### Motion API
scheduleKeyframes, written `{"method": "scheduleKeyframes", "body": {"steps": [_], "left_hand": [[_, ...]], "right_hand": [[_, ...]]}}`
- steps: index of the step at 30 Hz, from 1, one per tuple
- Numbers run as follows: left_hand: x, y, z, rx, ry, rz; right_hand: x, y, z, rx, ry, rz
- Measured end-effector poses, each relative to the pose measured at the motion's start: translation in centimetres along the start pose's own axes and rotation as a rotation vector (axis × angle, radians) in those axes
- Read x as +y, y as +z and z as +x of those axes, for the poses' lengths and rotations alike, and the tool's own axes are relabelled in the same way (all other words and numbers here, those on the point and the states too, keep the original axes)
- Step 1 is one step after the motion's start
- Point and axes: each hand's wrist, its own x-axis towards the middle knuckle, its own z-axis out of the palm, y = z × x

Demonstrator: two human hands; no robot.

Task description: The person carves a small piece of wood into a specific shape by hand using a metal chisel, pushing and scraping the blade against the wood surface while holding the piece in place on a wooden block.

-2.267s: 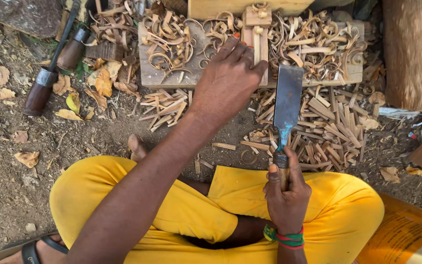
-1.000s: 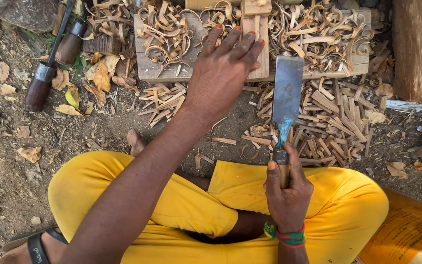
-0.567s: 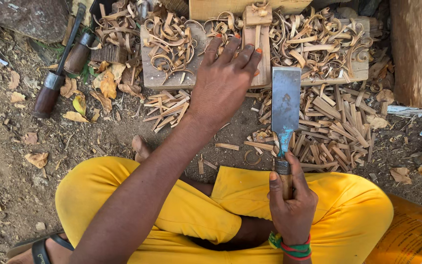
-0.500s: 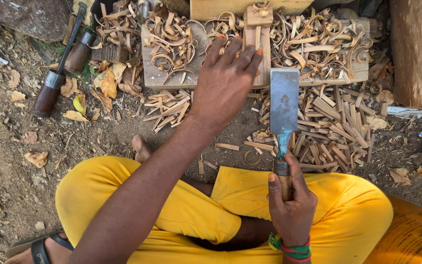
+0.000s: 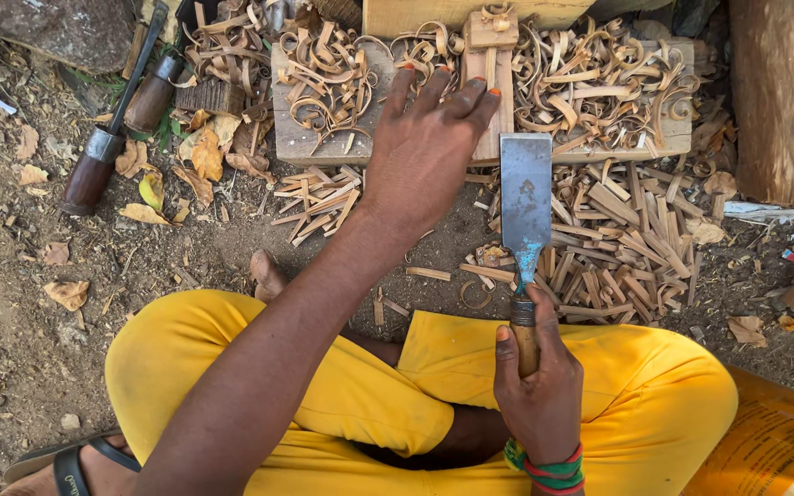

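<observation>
Left hand (image 5: 429, 152) lies open-fingered on the wood strip (image 5: 487, 87) at upper centre, right hand (image 5: 537, 386) is fisted round the chisel (image 5: 526, 220) just beside it, so a slipped blade could nick those splayed fingers or split the strip.

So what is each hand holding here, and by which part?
The right hand grips a wide flat chisel by its wooden handle, blade pointing away. The left hand holds nothing; it presses flat on the wooden block.
</observation>
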Motion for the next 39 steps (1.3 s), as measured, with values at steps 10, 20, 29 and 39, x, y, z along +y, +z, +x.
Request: {"method": "scheduleKeyframes", "body": {"steps": [10, 20, 29, 39], "left_hand": [[0.1, 0.8, -0.4, 0.064, -0.026, -0.040], [0.1, 0.4, -0.6, 0.049, -0.033, -0.077], [0.4, 0.2, -0.7, 0.042, -0.030, -0.067], [0.5, 0.9, -0.6, 0.047, -0.049, -0.089]], "right_hand": [[0.1, 0.1, -0.3, 0.021, 0.024, -0.023], [-0.3, 0.3, -0.5, 0.023, -0.004, -0.034], [-0.6, 0.4, -0.3, 0.033, -0.048, -0.028], [-1.0, 0.4, -0.2, 0.001, -0.005, -0.054]]}}
